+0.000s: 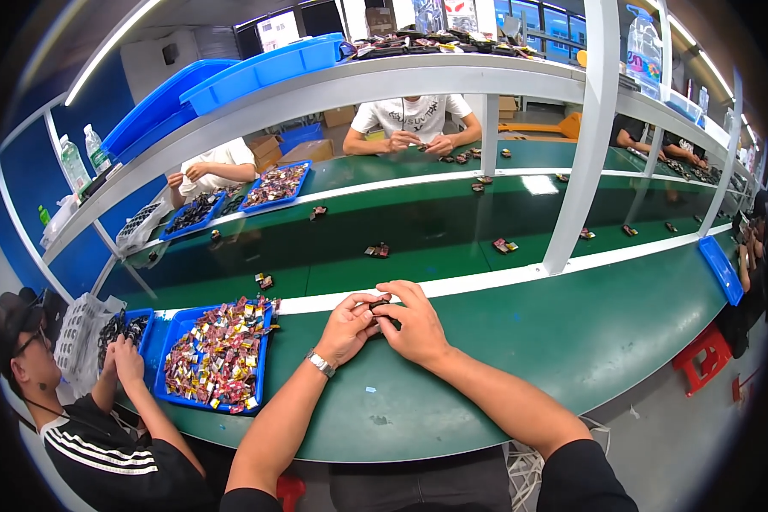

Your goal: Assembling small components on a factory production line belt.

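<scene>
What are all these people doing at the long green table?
The person wearing the camera holds a small dark part between both hands, the left hand and the right hand pinched together over the green table. A blue tray full of small colourful pieces sits to the left. Beside it a co-worker handles dark parts, and others sit across the belt, where little pieces lie scattered.

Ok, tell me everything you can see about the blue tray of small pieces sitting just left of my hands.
The blue tray is a shallow rectangular bin that looks like plastic, lying flat on the green table at its near edge. It is heaped with small wrapped pieces in red, yellow, purple and silver; what they are is too small to tell. A similar blue tray sits against its left side, where another person's hands work. Your left hand is just to its right, not touching it.
</scene>
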Motion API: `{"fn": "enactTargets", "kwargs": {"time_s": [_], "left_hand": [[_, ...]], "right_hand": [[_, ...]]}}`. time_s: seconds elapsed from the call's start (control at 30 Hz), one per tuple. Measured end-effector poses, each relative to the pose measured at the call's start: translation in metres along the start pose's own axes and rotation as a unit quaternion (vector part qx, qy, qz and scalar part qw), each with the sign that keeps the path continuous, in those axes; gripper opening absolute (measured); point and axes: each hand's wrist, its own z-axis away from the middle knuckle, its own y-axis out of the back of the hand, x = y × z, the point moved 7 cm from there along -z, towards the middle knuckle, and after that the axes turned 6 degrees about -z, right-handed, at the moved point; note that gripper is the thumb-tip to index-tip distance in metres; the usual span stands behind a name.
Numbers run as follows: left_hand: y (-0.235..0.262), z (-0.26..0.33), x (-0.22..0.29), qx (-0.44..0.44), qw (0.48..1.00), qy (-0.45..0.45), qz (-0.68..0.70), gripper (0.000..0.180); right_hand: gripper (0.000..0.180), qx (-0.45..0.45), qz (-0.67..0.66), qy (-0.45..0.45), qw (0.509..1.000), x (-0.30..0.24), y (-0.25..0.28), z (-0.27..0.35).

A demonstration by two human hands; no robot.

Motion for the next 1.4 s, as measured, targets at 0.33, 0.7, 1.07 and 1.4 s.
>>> {"fn": "enactTargets", "kwargs": {"time_s": [0.33, 0.7, 1.07, 1.4], "left_hand": [[-0.009, 0.000, 0.004, 0.040, 0.999, 0.005, -0.033, 0.026], [-0.006, 0.001, 0.001, 0.067, 0.997, 0.033, -0.033, 0.028], [-0.007, 0.002, -0.002, 0.147, 0.980, 0.040, -0.131, 0.022], [-0.011, 0.003, -0.003, 0.110, 0.987, 0.030, -0.115, 0.025]], "right_hand": [[0.020, -0.016, -0.004, -0.006, 1.000, 0.006, 0.001, -0.002], [0.014, 0.031, -0.029, -0.045, 0.998, 0.013, 0.002, -0.003], [0.014, 0.006, 0.079, 0.031, 0.996, 0.002, -0.004, 0.001], [0.006, 0.010, 0.117, 0.065, 0.991, 0.007, -0.004, 0.004]]}}
